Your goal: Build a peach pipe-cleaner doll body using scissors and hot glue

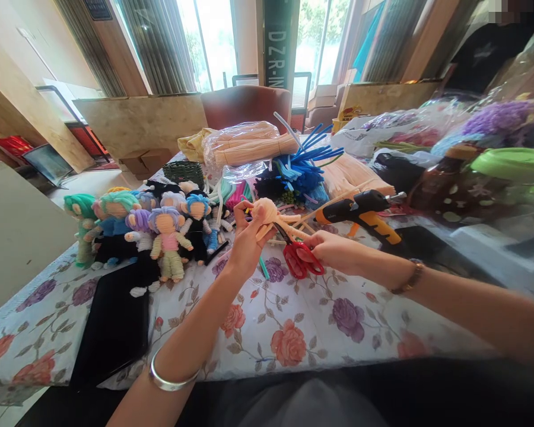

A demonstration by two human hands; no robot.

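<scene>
My left hand (248, 234) is closed around a peach ball of pipe cleaner (265, 212), from which loose peach stems stick out to the right. In my right hand (323, 246) are red-handled scissors (299, 258), their dark blades reaching up to the stems just below the ball. Whether the blades touch a stem is too small to tell. A short teal stem (264, 268) lies on the flowered tablecloth (267, 320) beneath my hands. Left of my left hand stands a group of pipe-cleaner dolls (167, 237) with green, purple and blue hair.
An orange and black glue gun (360, 213) lies right of the scissors. Behind my hands are blue pipe cleaners (305, 157) and wrapped peach bundles (249, 142). A black tablet-like slab (113, 320) lies front left. A green-lidded jar (511, 166) stands right; a person (485, 53) is behind.
</scene>
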